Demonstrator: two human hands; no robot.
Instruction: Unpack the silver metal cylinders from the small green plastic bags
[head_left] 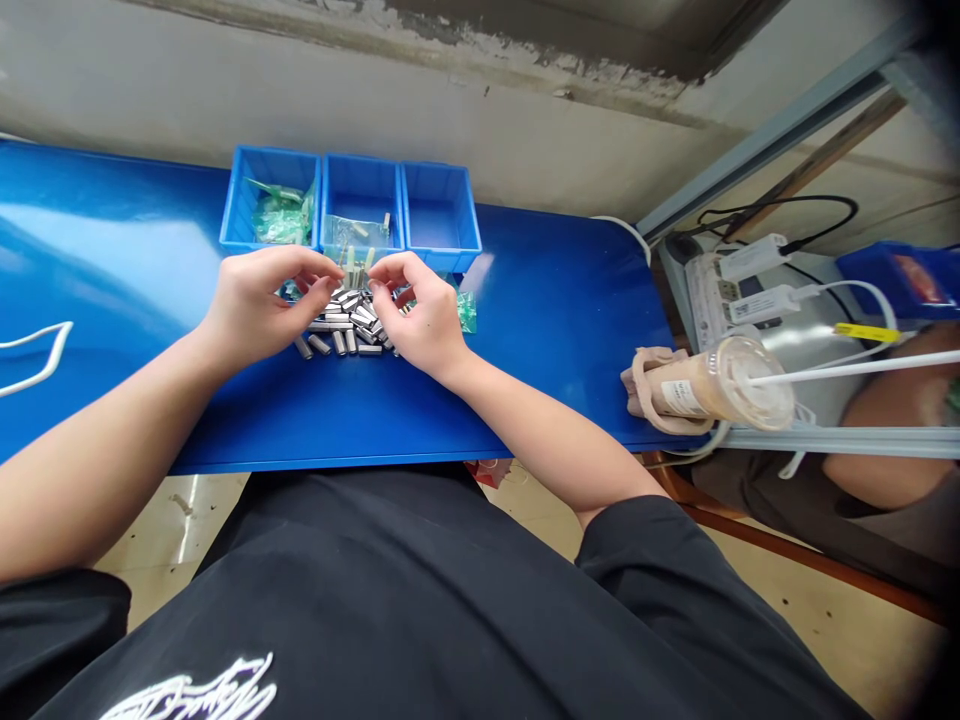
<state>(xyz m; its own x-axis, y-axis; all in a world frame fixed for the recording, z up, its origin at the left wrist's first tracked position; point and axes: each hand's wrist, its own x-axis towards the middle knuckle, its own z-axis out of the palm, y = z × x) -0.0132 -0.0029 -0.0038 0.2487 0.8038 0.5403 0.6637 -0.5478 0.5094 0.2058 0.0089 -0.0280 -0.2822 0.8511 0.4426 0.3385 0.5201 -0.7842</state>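
Here, left hand (268,303) and right hand (427,318) curl near short silver metallic pieces (331,325), glossy blue table (540,320) beneath, each one's grip unclear

The left forearm (127,445) and right forearm (551,430) reach forward, slanting inward; the left hand (259,305) and right hand (427,318) face each other, near but apart; fingers curl, each thumb bends toward its forefinger; their grip is unclear.
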